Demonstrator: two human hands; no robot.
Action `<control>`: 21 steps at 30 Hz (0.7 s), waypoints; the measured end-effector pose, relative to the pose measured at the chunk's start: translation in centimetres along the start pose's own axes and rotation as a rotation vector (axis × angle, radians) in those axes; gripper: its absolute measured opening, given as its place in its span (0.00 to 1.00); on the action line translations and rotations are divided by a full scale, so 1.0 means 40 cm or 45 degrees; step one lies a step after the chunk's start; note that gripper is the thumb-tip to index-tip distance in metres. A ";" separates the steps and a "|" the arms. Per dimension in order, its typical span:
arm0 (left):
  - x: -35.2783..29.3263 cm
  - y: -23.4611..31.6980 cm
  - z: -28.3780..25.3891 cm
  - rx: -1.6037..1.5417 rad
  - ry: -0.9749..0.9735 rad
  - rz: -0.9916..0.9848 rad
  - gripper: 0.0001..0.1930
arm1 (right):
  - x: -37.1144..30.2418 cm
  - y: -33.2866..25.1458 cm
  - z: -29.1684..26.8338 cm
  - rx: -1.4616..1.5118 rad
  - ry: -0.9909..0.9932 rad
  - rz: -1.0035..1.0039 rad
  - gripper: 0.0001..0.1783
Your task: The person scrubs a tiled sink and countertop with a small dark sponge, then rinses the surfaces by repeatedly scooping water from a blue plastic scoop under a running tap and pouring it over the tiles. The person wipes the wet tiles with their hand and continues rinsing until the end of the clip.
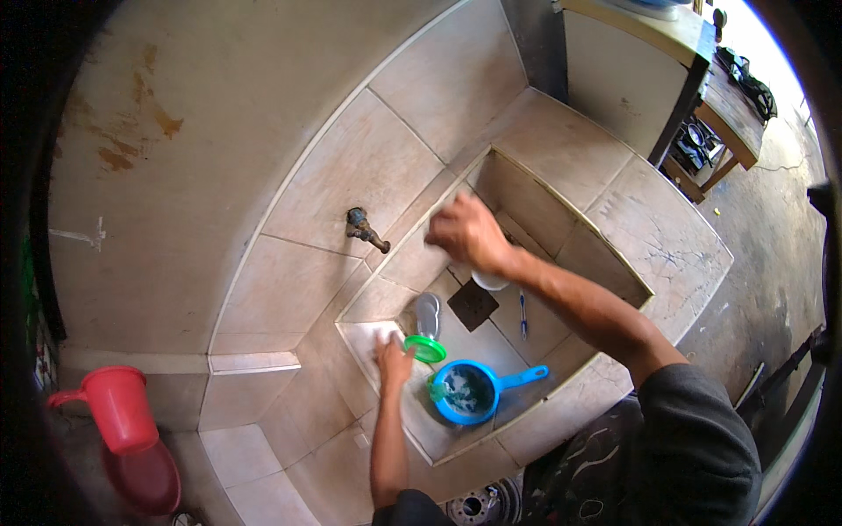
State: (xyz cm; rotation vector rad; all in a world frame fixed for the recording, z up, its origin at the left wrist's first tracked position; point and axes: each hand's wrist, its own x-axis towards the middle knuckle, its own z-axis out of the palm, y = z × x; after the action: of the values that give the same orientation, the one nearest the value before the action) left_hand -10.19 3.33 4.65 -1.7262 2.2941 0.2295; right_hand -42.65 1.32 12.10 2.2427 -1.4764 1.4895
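In the tiled basin, my left hand pinches the edge of a round green lid. Just beyond the lid lies a clear, greyish plastic container. My right hand is raised over the basin's far side, its fingers curled and slightly blurred; what they hold, if anything, is hidden. Below that wrist a white round item shows in part. A blue dipper with sudsy water sits near my left hand, a green scrubbing mesh at its rim. A blue-and-white toothbrush lies on the basin floor.
A metal tap juts from the wall above the basin. A dark square drain plate is set in its floor. At the left, a red pitcher stands by a dark red basin. A wooden table stands far right.
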 end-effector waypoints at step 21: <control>0.091 0.715 -0.179 -2.244 -0.986 0.114 0.13 | -0.414 0.014 -0.254 0.269 0.123 0.549 0.08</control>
State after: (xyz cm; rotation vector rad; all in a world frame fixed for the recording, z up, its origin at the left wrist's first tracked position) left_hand -39.37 6.02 9.53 -1.2918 1.2589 2.8477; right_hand -51.03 17.32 4.92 1.9999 -1.9436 1.9222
